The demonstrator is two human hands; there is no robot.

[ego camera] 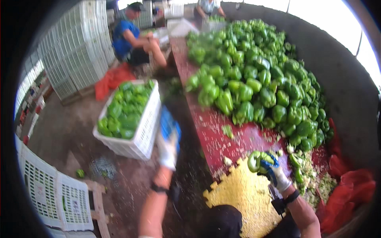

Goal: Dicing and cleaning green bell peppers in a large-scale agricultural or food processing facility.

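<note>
My left hand, in a white and blue glove, is stretched forward beside the right side of a white plastic crate full of green bell peppers. It is blurred, and whether its fingers are closed cannot be seen. My right hand, gloved alike, is closed around a green bell pepper above a yellow foam mat. A thin metal piece shows below that hand, its kind unclear. Beyond it a large heap of green bell peppers covers much of a red surface strewn with pale seeds.
Stacked white crates stand at the upper left, more crates at the lower left by a wooden pallet. A person in blue squats ahead; another is farther off. A grey wall and red netting border the right.
</note>
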